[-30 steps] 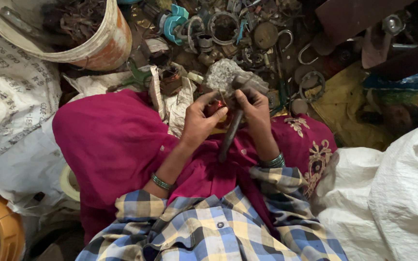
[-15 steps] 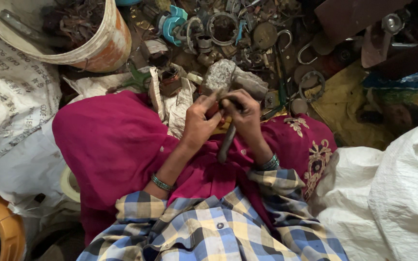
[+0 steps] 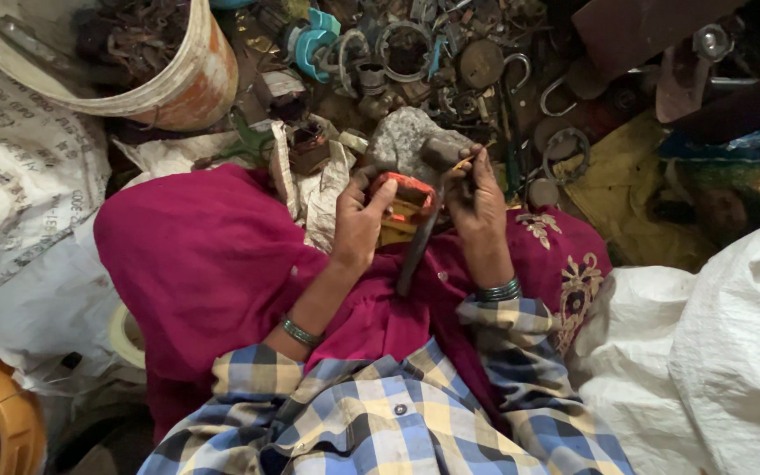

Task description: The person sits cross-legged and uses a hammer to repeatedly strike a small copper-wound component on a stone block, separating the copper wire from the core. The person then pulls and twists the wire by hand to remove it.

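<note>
Single head cam, steep down-look, close over lap and scrap pile (image 3: pixel 450 62).

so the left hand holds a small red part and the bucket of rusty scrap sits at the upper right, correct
Not quite. The left hand does hold the small red part, but the bucket of rusty scrap sits at the upper left, as the head view shows.

sleeves: mine are checked blue, white and pale yellow, a button on the near one | wrists: green bangle on my left hand (image 3: pixel 358 224), another on my right hand (image 3: pixel 478 204) | lap: magenta cloth, gold floral embroidery at its right edge
</note>
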